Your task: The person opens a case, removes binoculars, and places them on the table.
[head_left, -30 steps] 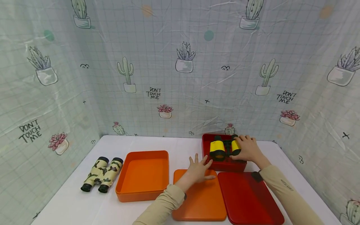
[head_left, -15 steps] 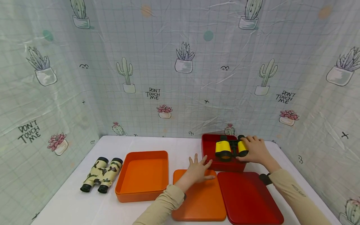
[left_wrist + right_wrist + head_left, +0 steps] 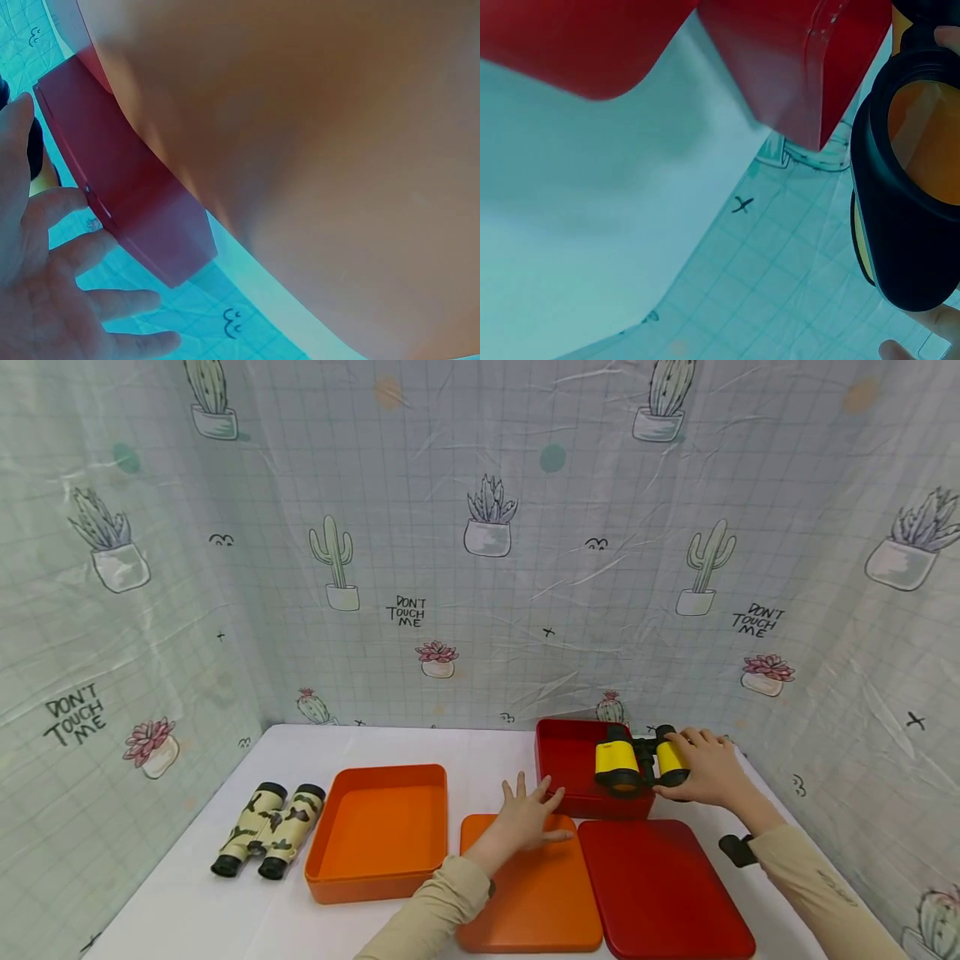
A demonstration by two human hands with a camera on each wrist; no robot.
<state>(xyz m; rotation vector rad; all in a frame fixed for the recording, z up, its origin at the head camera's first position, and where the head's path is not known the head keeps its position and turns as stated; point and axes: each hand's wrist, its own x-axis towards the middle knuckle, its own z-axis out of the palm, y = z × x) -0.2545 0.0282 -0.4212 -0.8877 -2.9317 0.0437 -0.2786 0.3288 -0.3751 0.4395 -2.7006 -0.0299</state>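
My right hand (image 3: pixel 708 768) grips the right barrel of yellow and black binoculars (image 3: pixel 617 758), held over the right side of the red box (image 3: pixel 592 806) in the head view. Their black-rimmed lens end (image 3: pixel 907 247) looms large in the right wrist view. With fingers spread, my left hand (image 3: pixel 522 814) reaches over the orange lid (image 3: pixel 528 893), its fingertips at the near left wall of the red box. In the left wrist view those fingers lie along the box's wall (image 3: pixel 135 180). The red box's floor shows bare beneath the binoculars.
Camouflage binoculars (image 3: pixel 272 828) lie at the table's left. Beside them stands an open orange box (image 3: pixel 378 835). A red lid (image 3: pixel 663 889) lies flat, right of the orange lid. Patterned cloth walls (image 3: pixel 420 560) rise behind the table (image 3: pixel 480 756) and on both sides.
The right hand has carried the yellow and black binoculars rightward, from over the middle of the red box to its right edge. The left hand has stayed put.
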